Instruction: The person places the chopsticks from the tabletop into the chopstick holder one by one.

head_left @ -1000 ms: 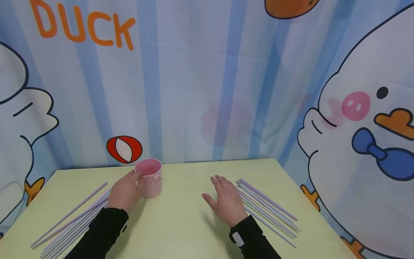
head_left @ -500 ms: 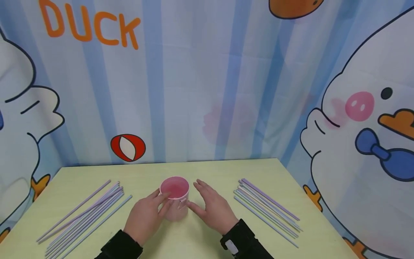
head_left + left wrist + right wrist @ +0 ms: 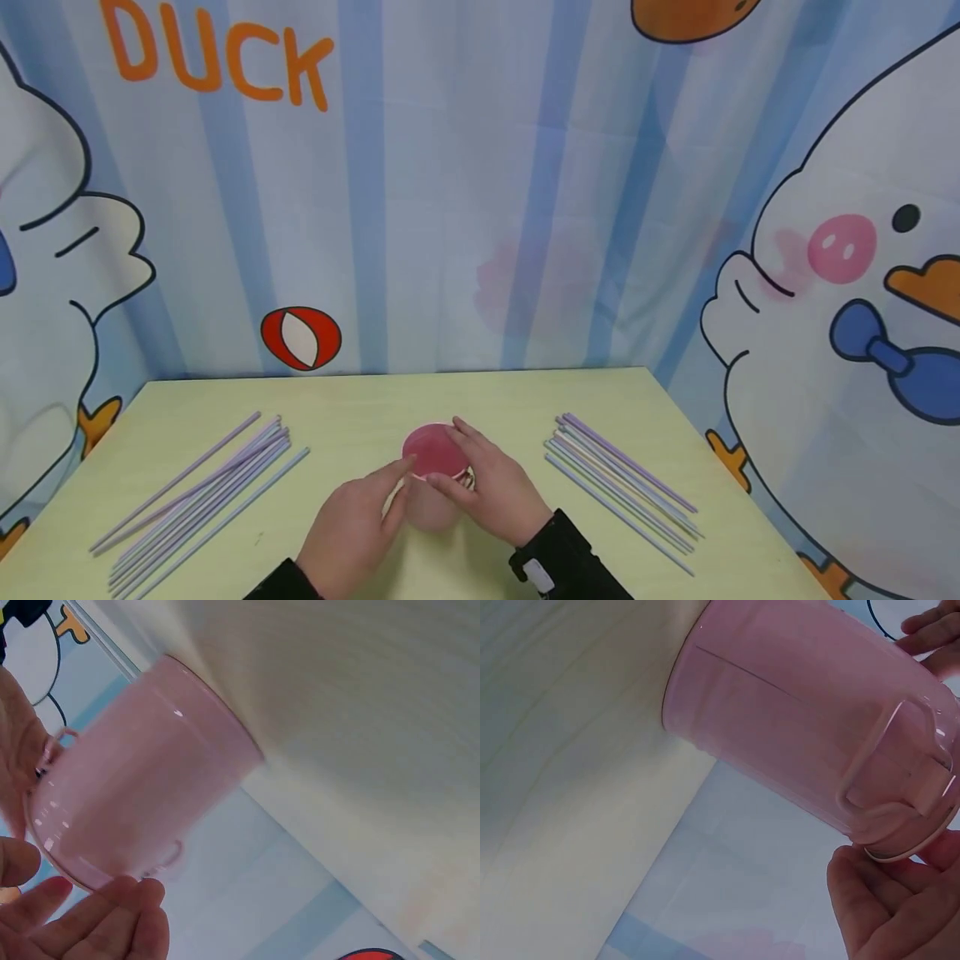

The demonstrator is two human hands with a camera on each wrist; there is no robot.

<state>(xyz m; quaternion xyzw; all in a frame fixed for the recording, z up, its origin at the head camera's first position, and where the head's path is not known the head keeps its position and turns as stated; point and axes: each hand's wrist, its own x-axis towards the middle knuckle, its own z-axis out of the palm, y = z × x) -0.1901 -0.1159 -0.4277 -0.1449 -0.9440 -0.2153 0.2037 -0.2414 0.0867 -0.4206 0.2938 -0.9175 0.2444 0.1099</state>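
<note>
A pink bucket (image 3: 433,502) with small loop handles stands upright on the pale yellow table (image 3: 360,408), its open mouth facing up. My left hand (image 3: 352,525) holds its rim from the left, fingertips at the edge. From the right, my right hand (image 3: 491,483) grips the rim with the fingers over the far side and the thumb nearer me. One handle (image 3: 889,761) shows in the right wrist view, and a smaller handle loop (image 3: 171,859) appears in the left wrist view. The bucket's base meets the tabletop.
Several thin lilac and pale sticks (image 3: 206,508) lie in a loose bundle at the left. Another spread of pastel sticks (image 3: 622,492) lies at the right. A striped curtain with duck drawings (image 3: 450,208) hangs just behind the table's back edge.
The bucket has come from the back left to the middle, nearer me, in my left hand. My right hand has moved left from beside the right sticks and taken the rim.
</note>
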